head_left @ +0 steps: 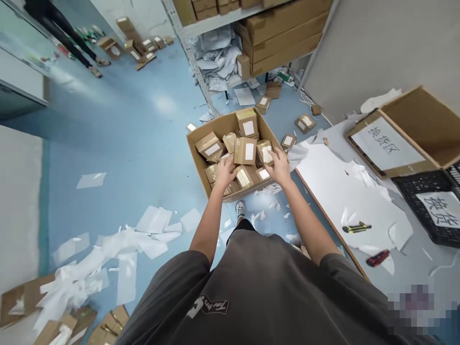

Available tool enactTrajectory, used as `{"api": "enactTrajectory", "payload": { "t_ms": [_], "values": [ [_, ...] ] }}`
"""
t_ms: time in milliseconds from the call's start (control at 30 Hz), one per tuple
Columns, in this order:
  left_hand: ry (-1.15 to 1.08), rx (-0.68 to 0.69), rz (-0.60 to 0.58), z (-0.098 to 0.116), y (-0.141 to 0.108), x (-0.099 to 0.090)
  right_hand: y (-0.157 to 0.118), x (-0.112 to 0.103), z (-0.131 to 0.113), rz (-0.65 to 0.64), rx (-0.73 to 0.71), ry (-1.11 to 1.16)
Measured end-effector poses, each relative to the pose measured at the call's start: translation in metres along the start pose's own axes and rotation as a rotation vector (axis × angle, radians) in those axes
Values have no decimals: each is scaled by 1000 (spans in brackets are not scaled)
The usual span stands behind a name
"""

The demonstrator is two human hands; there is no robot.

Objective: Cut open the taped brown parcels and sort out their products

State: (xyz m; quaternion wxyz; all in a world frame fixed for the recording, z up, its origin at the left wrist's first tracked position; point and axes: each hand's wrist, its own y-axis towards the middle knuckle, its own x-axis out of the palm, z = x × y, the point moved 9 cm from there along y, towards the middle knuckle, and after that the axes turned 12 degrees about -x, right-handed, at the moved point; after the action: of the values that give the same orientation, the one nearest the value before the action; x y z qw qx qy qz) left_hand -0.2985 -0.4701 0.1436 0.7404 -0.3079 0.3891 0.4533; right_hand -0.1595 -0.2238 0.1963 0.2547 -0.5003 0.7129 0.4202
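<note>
A large open carton [199, 168] on the blue floor holds several small brown boxes with white labels. Over its near left part is my left hand [225, 172], fingers apart, beside a labelled box [245, 151] that lies on top near the middle. My right hand [279, 166] is at the right side of the carton, its fingers spread against another small box [265, 152]. Neither hand is closed round a box.
On the right, a table [334, 179] bears a yellow cutter [356, 228], a red cutter [377, 258] and an open box [386, 143]. Metal shelves [201, 79] stand ahead. Paper scraps [108, 249] litter the floor. A person's legs [68, 33] show far left.
</note>
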Motion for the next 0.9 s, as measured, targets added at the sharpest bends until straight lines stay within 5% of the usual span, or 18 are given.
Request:
{"api": "enactTrajectory", "payload": {
  "t_ms": [100, 233, 400, 500, 667, 900],
  "values": [
    [6, -54, -69, -35, 52, 18, 53, 73, 10, -131, 15, -3],
    [32, -44, -213, -44, 124, 85, 88, 166, 61, -280, 102, -44],
    [129, 133, -430, -35, 165, 191, 80, 260, 137, -399, 235, -72],
    [182, 206, -474, -42, 171, 229, 61, 296, 170, -457, 274, -48],
    [170, 246, -477, -78, 181, 240, 38, 325, 197, -505, 299, 37],
    [28, 194, -454, -132, 190, 204, 55, 334, 177, -459, 282, 171]
  ]
}}
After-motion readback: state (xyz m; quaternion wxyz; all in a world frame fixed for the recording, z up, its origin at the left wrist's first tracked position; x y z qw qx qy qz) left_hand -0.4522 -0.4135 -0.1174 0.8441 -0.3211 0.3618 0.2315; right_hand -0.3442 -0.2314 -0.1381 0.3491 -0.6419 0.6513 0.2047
